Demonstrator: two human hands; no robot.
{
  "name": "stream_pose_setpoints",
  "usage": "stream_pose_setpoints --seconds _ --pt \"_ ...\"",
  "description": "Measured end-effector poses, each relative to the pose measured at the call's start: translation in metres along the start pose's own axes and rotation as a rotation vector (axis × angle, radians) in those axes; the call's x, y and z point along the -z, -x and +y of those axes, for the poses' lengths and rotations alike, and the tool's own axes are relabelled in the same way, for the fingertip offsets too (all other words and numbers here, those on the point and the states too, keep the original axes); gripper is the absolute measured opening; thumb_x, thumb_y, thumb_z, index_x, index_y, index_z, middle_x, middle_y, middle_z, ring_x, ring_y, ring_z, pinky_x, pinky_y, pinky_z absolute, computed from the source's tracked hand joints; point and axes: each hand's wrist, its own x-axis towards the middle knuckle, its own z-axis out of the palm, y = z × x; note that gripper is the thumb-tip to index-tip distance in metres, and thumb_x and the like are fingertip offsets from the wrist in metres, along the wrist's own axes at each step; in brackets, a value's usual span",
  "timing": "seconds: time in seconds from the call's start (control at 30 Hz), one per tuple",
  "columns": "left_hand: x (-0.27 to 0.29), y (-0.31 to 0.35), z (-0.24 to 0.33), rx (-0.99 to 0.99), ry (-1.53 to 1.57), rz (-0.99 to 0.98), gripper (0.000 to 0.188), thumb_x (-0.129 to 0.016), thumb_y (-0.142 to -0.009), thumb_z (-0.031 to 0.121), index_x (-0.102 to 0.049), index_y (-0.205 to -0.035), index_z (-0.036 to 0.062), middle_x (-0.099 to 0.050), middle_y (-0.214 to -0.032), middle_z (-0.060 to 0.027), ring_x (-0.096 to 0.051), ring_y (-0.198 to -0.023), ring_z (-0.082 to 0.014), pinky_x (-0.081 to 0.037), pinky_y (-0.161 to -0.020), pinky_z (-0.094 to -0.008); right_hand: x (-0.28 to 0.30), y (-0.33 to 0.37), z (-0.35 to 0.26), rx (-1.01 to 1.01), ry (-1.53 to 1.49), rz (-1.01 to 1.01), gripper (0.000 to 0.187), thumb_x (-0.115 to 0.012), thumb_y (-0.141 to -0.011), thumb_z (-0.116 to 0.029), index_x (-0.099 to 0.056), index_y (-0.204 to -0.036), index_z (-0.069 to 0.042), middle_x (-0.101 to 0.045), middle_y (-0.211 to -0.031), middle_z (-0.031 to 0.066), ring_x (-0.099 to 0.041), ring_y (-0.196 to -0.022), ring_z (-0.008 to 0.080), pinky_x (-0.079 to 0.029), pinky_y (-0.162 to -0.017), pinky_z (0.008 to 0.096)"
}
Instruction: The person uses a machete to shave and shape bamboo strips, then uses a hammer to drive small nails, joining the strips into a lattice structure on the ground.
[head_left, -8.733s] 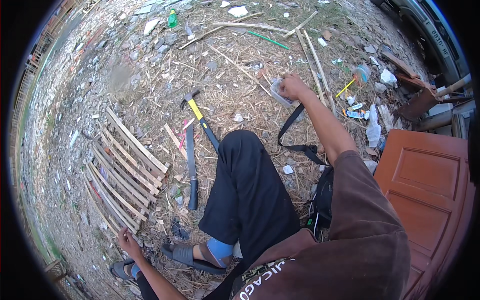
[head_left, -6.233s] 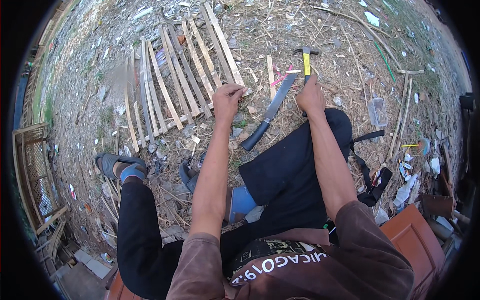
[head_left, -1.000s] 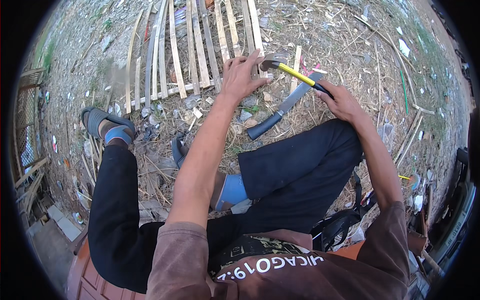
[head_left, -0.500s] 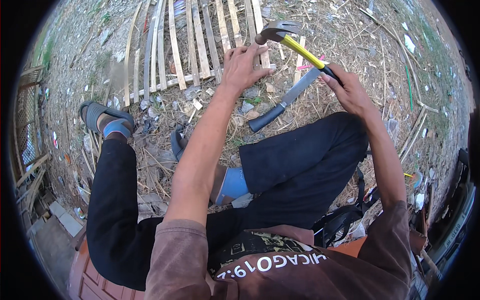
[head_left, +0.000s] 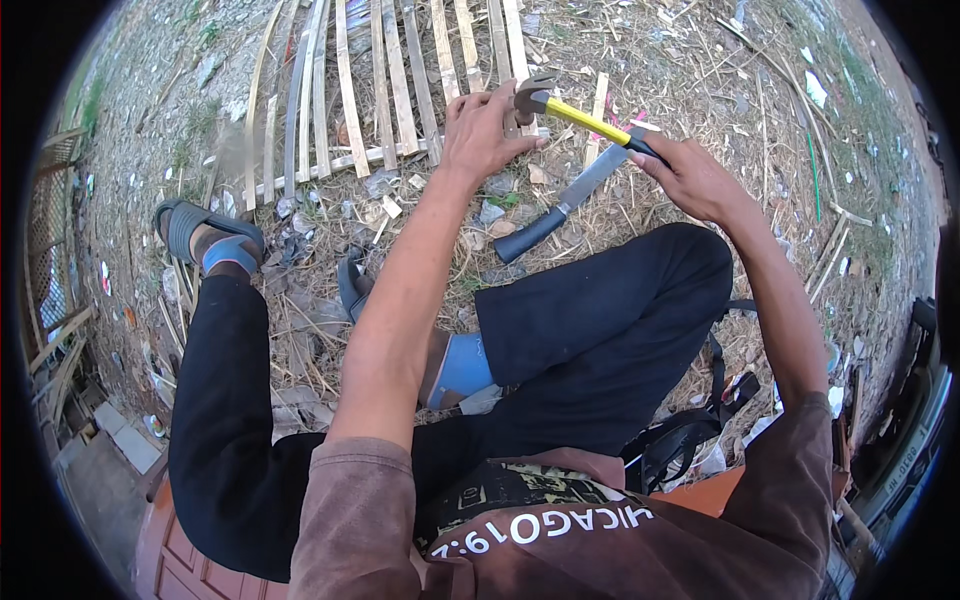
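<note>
My right hand (head_left: 694, 180) grips the dark end of a claw hammer (head_left: 588, 122) with a yellow handle. Its metal head is down at the lower end of a wooden slat (head_left: 517, 50), between the index finger and thumb of my left hand (head_left: 485, 138). My left hand is bent over the slat ends, its thumb stretched out to the right. Whether it pinches a nail, I cannot make out. The slats lie side by side across a thin wooden crosspiece (head_left: 345, 163). A large knife (head_left: 563, 205) with a black handle lies on the ground below the hammer.
Dry straw, wood scraps and litter cover the ground. My left sandalled foot (head_left: 207, 235) is by the crosspiece's left end, and my bent right knee (head_left: 690, 255) is under my right forearm. A black strapped bag (head_left: 680, 440) lies at my right side.
The hammer head has come down from above the slat to its lower end, and my right hand has lowered slightly. My left hand has stayed nearly in place.
</note>
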Motion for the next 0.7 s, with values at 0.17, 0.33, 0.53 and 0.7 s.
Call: stream_pose_setpoints --seconds 0.17,0.33,0.53,0.7 --pt "0.004 -0.001 -0.005 -0.024 0.016 0.032 0.091 -0.084 -0.07 0.046 -0.045 -0.142 0.0068 -0.069 -0.123 -0.002 -0.051 -0.124 -0.0271 -0.026 -0.112 -0.0435 0.004 -0.007 0.005 -0.075 -0.083 -0.044 0.039 -0.046 -0.104 -0.039 -0.06 -0.106 -0.003 -0.054 -0.069 0.0154 -0.051 -0.063 0.027 -0.04 -0.062 0.0425" --pt "-0.003 0.003 -0.01 -0.071 0.088 0.113 0.089 -0.084 -0.07 0.047 -0.047 -0.14 0.0072 -0.069 -0.123 -0.0023 -0.052 -0.123 -0.0272 -0.026 -0.112 -0.0428 -0.004 -0.009 0.006 -0.067 -0.021 -0.075 0.042 -0.043 -0.105 -0.041 -0.06 -0.103 -0.003 -0.057 -0.074 0.016 -0.054 -0.068 0.0284 -0.04 -0.065 0.0444" --pt "-0.005 0.003 -0.017 -0.031 0.063 0.074 0.086 -0.083 -0.071 0.05 -0.051 -0.139 0.008 -0.067 -0.126 -0.005 -0.049 -0.127 -0.0274 -0.024 -0.113 -0.042 0.012 -0.011 -0.007 -0.005 -0.015 -0.042 0.04 -0.045 -0.105 -0.039 -0.059 -0.098 -0.002 -0.055 -0.069 0.0119 -0.053 -0.063 0.0254 -0.042 -0.063 0.0406" --pt "0.005 -0.004 -0.001 -0.013 0.068 -0.015 0.08 -0.083 -0.072 0.05 -0.056 -0.137 0.0118 -0.068 -0.117 -0.0103 -0.05 -0.123 -0.0277 -0.027 -0.11 -0.0424 -0.006 -0.005 0.004 -0.061 -0.02 0.001 0.04 -0.047 -0.104 -0.04 -0.06 -0.099 -0.002 -0.056 -0.068 0.0138 -0.054 -0.063 0.0268 -0.043 -0.063 0.0424"
